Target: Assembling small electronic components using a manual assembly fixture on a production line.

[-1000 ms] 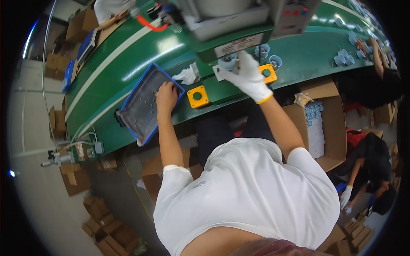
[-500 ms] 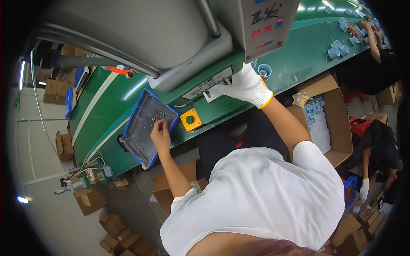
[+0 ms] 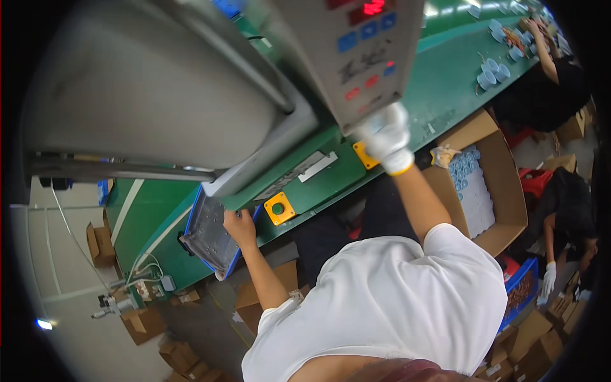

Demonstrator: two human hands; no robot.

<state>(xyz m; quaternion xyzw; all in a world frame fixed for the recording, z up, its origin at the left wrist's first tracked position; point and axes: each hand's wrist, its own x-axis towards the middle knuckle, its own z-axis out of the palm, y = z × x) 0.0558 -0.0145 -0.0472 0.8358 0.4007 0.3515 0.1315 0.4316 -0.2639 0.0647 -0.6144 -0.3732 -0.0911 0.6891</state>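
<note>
My bare left hand (image 3: 238, 226) is over the near side of a blue-rimmed grey tray (image 3: 212, 245), fingers curled together. Whether anything is between the fingertips is hidden. Small metal pieces lie scattered in the tray. My right hand (image 3: 387, 141), in a white knitted glove with a yellow cuff, is smeared by motion beneath the lower end of the control panel (image 3: 363, 76). Beside it is a yellow button box (image 3: 364, 155), partly covered by the hand. Another yellow box with a green button (image 3: 279, 209) sits between my two hands, on the bench edge.
A large grey machine (image 3: 153, 95) with metal rods looms over the green bench (image 3: 445, 95). To the right an open carton (image 3: 509, 197) holds light-blue cups (image 3: 463, 167), a glove on its flap. Co-workers sit farther right, near more cups (image 3: 490, 75) and a blue crate (image 3: 523, 290).
My gloved right hand has left the underside of the machine and moved right, beneath the panel. My left hand stays over the tray, fingers still together. The whole view has shifted.
</note>
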